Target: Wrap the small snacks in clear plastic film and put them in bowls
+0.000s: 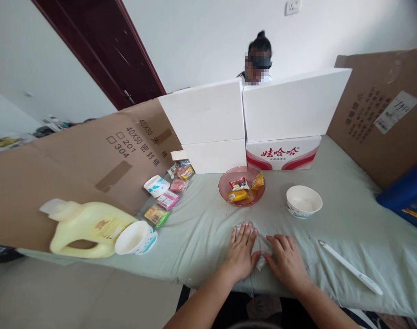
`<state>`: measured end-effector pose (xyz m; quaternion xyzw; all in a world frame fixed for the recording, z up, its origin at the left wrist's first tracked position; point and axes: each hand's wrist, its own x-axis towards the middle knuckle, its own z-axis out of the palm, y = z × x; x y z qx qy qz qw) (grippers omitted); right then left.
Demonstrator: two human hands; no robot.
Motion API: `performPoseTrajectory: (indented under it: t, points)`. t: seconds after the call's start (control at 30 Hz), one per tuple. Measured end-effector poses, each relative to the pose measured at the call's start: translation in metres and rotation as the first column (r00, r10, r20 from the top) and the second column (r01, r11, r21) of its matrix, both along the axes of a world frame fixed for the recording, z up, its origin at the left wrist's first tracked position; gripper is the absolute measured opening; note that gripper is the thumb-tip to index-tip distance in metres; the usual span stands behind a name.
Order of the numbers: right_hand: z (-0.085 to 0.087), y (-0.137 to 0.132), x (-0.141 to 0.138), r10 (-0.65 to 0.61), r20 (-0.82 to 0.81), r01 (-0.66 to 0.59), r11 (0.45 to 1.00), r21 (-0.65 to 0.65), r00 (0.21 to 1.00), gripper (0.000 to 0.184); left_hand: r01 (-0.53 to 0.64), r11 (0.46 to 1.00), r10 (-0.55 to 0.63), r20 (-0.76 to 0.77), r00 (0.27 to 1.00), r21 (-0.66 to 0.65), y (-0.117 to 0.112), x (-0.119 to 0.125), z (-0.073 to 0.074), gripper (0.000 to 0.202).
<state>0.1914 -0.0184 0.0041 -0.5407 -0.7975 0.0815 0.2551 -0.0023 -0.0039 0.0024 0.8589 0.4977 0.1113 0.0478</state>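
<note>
A thin, pale gray sheet point(262, 249) lies low on the green cloth point(194, 233), close to the near edge. It looks crinkly and a bit shiny, with little folds in it (maybe plastic, but it's hard to tell). Part of it is hidden.

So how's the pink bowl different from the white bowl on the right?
The pink bowl is see-through, while the white bowl is not and has blue marks outside.
The pink bowl looks wider; the white bowl looks narrower.
The pink bowl holds three wrapped snacks; none show in the white bowl.
Both are round and stand upright on the green cloth.
</note>
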Motion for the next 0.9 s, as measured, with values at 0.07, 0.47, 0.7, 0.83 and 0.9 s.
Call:
performPoseTrajectory:
  t: [0.07,0.47,0.7,0.83,0.9]
  points:
    - [0.005,-0.001,0.010,0.141,0.021,-0.141,0.990,0.023,0.990,0.040,0.013,1.000,-0.014,-0.020,1.000,-0.016,0.002,-0.003,0.002,0.061]
    - [0.047,-0.020,0.007,0.372,-0.126,-0.387,0.913,-0.128,0.920,0.015,0.301,0.951,-0.263,0.330,0.907,-0.071,-0.032,-0.006,0.029,0.052]
    - [0.036,-0.011,0.012,0.425,-0.224,-0.477,0.827,-0.297,0.877,0.057,0.228,0.971,-0.169,0.478,0.862,-0.068,-0.045,-0.016,0.022,0.018]
    - [0.013,-0.010,0.000,0.221,-0.216,-0.280,0.912,-0.301,0.951,0.027,0.010,1.000,-0.003,0.510,0.860,-0.011,-0.038,-0.014,0.015,0.015]
    - [0.005,-0.008,-0.009,0.106,-0.222,-0.170,0.940,-0.294,0.969,0.027,-0.161,0.987,0.142,0.517,0.844,-0.009,-0.034,-0.011,0.007,0.012]
